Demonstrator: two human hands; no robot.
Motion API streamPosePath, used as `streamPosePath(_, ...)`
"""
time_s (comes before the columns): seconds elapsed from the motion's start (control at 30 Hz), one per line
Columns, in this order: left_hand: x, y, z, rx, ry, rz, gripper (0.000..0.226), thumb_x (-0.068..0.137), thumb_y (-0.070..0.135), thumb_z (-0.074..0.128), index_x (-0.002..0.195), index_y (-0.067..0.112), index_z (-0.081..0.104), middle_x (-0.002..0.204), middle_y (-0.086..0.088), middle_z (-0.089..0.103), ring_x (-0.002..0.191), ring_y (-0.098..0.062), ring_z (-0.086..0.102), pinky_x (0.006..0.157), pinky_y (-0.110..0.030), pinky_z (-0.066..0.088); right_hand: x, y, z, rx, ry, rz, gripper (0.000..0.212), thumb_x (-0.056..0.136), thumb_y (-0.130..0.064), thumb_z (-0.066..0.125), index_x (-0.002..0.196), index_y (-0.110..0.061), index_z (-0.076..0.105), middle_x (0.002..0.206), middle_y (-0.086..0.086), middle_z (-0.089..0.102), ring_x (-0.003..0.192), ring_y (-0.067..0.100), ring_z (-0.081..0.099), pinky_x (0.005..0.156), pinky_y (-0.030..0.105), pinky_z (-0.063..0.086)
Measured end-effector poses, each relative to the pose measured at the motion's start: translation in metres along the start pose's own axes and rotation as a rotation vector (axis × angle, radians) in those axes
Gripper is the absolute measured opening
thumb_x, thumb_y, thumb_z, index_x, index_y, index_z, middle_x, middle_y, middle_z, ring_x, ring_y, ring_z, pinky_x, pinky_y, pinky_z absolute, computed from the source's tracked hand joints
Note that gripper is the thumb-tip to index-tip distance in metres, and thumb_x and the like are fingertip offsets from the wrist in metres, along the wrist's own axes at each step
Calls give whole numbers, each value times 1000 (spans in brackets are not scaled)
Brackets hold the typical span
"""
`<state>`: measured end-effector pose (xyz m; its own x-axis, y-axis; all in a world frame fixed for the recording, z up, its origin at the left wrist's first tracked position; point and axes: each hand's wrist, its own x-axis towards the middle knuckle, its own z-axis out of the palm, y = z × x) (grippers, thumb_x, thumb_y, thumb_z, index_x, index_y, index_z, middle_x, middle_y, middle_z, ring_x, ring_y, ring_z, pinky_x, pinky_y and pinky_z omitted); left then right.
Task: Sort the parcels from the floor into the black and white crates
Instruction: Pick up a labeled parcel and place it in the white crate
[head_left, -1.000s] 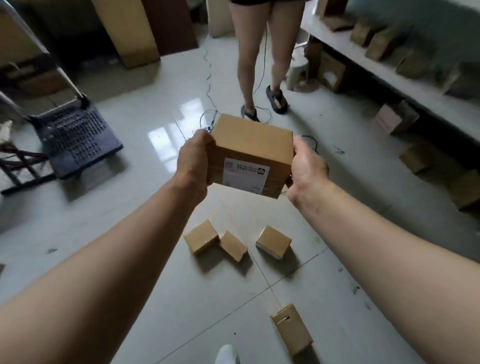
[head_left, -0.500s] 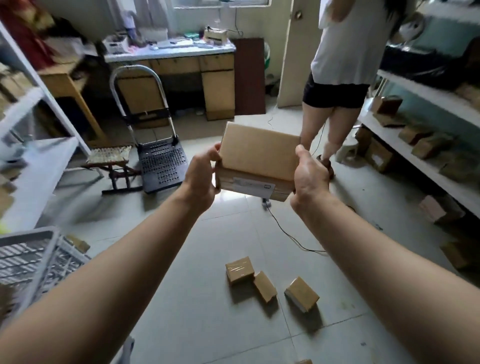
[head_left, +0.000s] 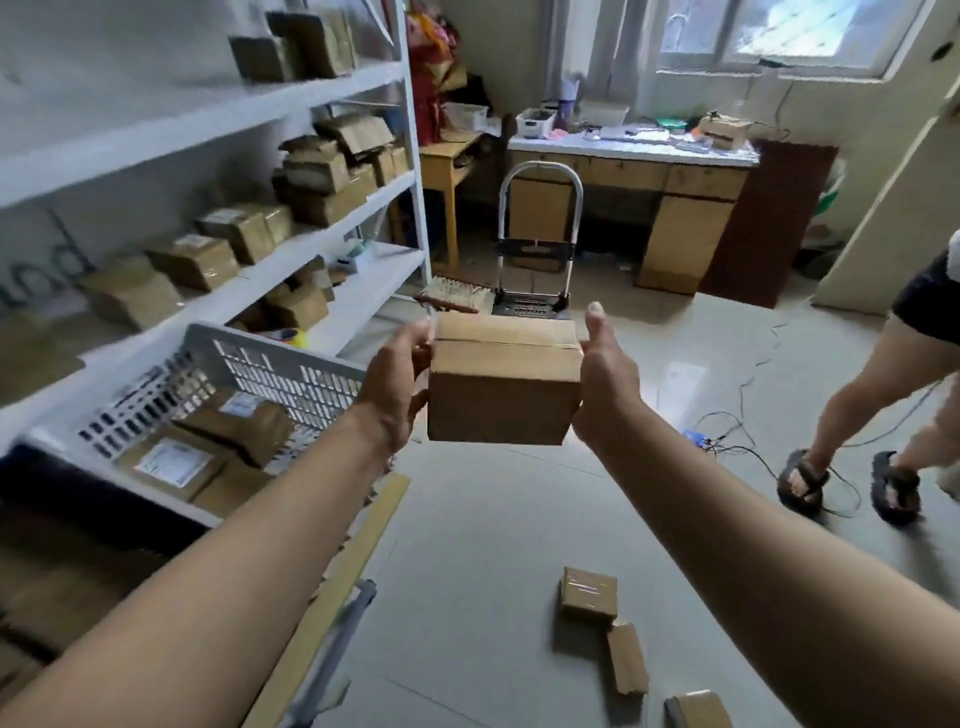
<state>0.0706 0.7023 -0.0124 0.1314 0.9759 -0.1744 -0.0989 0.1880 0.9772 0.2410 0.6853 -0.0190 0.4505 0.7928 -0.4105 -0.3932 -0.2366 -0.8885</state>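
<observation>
The big box (head_left: 501, 395) has turned since a moment ago. Its white sticker no longer shows, and a plain brown side faces the camera. The view has swung left too, so the white crate (head_left: 291, 374) is now close by.

The left hand (head_left: 395, 384) grips the left side of the big box, with its fingers curled over the edge. The right hand (head_left: 605, 384) holds the right side, with its thumb sticking up. The hands are apart, and the big box is clamped between them, up in the air above the floor.

The white crate sits just left of the left arm. A few labelled parcels (head_left: 234, 421) lie inside it. Behind it is a white shelf (head_left: 332, 223) full of brown boxes.

Three small parcels (head_left: 589, 595) lie on the floor, low down between the arms. Past the big box stands a hand cart (head_left: 537, 260), and behind that a desk (head_left: 634, 156). On the right are another person's legs (head_left: 872, 384), beside some cables (head_left: 727, 441).
</observation>
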Motion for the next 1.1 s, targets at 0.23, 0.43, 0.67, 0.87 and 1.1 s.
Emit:
streamPosePath(0.23,0,-9,-70,-54,454,11,25,92,35,60,93,12,69,101,-8,69,101,-29,64,95,-44,51,-5,25,75,-118,-211,16,49,78,-60,61,100,-16,64,108,7,65,101,28,62,95,46,50)
streamPosePath(0.43,-4,-3,-136,-85,610,110,32,85,30,63,110,10,68,114,-16,67,107,-32,62,96,-48,50,-11,47,150,-191,-359,72,40,88,-51,56,104,-15,54,101,7,61,94,25,62,89,40,52)
streamPosePath(0.67,4,12,-217,-110,697,131,24,80,47,61,81,23,63,94,-10,66,97,-30,64,81,-46,56,-29,73,238,-267,-425,103,21,87,-35,54,79,-16,52,89,9,55,89,26,59,92,41,49)
streamPosePath(0.87,18,-5,-279,-329,728,131,43,64,17,49,105,10,61,88,-5,61,79,-17,58,57,-20,46,-18,102,298,-310,-516,56,11,83,-29,58,92,-22,58,103,12,60,99,28,61,90,46,52)
streamPosePath(1.1,54,-14,-311,-331,779,111,29,53,7,43,76,10,61,67,-4,53,55,-14,43,45,-15,31,16,123,354,-412,-578,80,24,87,-27,55,108,-17,57,114,14,59,106,32,59,90,43,52)
